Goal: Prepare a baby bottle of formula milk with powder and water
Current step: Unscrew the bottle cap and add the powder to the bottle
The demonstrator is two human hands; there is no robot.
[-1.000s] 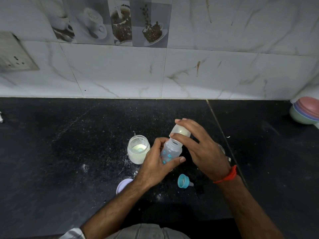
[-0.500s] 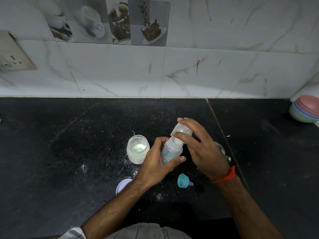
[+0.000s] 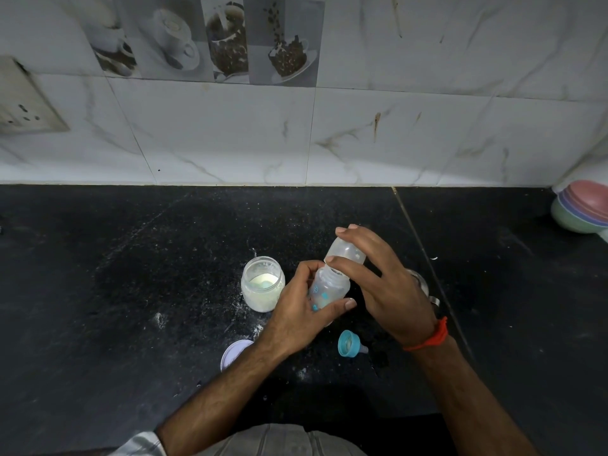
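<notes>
Lifting clear of the bottle's neck since a second ago, the cap (image 3: 345,250) is now sitting tilted just above the open mouth rather than seated on it. The right hand (image 3: 391,287) is pinching that clear dome cap between thumb and fingertips, the other fingers spreading loosely over it. The left hand (image 3: 296,319) is wrapping around the body of the baby bottle (image 3: 329,287), thumb lying across its front and fingers curling behind, holding it leaning slightly to the right over the black counter (image 3: 131,291). The bottle is clear plastic with small blue prints on its side, and whether anything is lying inside it is too hard to tell past the hand. Just to the left of the left hand, an open glass jar (image 3: 262,284) is standing upright on the counter, holding white powder in its lower part and showing powder clinging to its inner wall. White specks are lying scattered on the counter around the jar. A pale round lid (image 3: 235,353) is lying flat near the left wrist, partly hidden by the forearm. A teal ring with a teat (image 3: 350,343) is lying on its side between the two wrists. A metal cup (image 3: 421,286) is showing partly behind the right hand, its contents hidden. Stacked pastel bowls (image 3: 582,209) are sitting at the far right edge by the tiled wall (image 3: 394,133).
</notes>
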